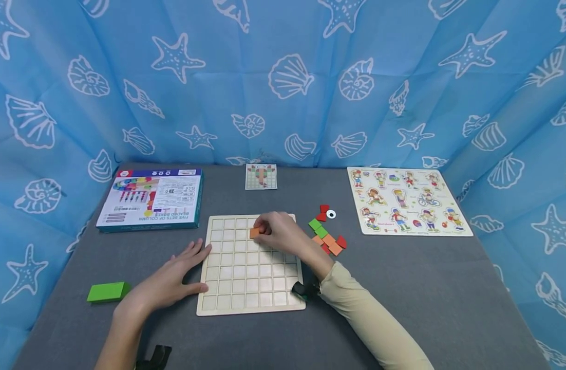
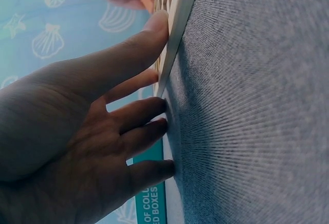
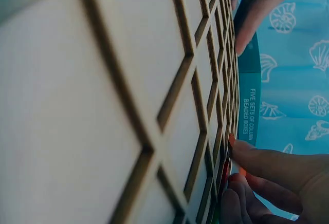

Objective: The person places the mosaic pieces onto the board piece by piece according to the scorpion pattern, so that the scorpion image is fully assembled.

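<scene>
A pale wooden grid board (image 1: pixel 238 286) lies on the grey table. My right hand (image 1: pixel 285 235) pinches an orange square tile (image 1: pixel 254 233) between thumb and fingers, low over the upper middle cells. In the right wrist view, the orange tile (image 3: pixel 232 140) shows at the thumb tip, with bits of red and green low beside the fingers. My left hand (image 1: pixel 169 280) rests with spread fingers along the board's left edge. Its thumb (image 2: pixel 157 23) touches the board's side in the left wrist view. The cells under my right hand are hidden.
Right of the board lie loose red, green and orange tiles (image 1: pixel 329 240) and a white-and-black eye disc (image 1: pixel 331 214). A small pattern card (image 1: pixel 261 177) stands behind. A boxed set (image 1: pixel 149 200), a picture puzzle board (image 1: pixel 408 203) and a green block (image 1: pixel 108 292) lie around.
</scene>
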`<state>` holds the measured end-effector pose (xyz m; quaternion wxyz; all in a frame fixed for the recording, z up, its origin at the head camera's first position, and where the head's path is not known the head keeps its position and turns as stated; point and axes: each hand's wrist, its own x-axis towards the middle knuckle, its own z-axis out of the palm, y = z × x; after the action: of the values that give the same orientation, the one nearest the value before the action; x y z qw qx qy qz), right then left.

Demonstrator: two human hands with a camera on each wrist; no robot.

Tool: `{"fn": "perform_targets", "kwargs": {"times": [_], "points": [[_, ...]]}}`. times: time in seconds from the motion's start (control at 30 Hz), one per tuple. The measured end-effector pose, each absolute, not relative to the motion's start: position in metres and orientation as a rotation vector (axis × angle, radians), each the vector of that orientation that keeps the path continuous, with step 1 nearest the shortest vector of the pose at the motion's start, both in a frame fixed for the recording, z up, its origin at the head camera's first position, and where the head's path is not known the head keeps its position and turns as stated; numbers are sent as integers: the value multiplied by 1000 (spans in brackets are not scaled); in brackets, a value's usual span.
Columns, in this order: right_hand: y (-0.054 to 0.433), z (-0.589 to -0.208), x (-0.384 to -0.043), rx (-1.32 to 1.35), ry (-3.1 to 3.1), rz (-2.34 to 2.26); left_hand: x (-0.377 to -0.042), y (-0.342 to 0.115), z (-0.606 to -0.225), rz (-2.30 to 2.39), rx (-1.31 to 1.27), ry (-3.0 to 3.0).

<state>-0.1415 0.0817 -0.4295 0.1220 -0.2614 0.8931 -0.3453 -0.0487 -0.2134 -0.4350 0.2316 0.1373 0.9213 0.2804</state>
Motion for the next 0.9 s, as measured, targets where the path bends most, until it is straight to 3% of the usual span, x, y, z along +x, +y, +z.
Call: {"fn": "perform_targets", "kwargs": {"times": [0.37, 0.9], "points": [[84, -429, -140, -765, 2595, -1013, -49, -214, -435, 776, 391, 2538], [167, -419, -126, -608, 2571, -1160, -49, -212, -433, 752, 361, 2534]]}}
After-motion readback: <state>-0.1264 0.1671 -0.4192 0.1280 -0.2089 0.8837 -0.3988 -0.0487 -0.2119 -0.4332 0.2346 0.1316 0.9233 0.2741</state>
